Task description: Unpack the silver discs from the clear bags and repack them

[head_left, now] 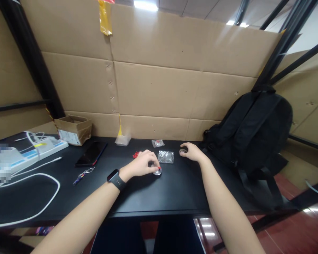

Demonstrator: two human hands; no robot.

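On the dark tabletop, my left hand (144, 163) has its thumb and fingers closed on a small round silvery disc (157, 172) with a bit of red at its top. Farther right, my right hand (193, 152) grips another small round, dull-coloured disc (182, 151) between thumb and fingers. Between the hands lies a crinkled clear plastic packet (165, 157). Behind it is a smaller clear packet (158, 143) with something round and reddish inside. A red cord (136, 154) shows just beyond my left hand, which partly covers it.
At the left are a phone (91, 154), a keychain (83, 175), a small cardboard box (75, 128), a white power strip (39, 155) and white cables. A clear plastic bag (123, 140) lies by the cardboard wall (153, 88). A black backpack (254, 123) stands at the right.
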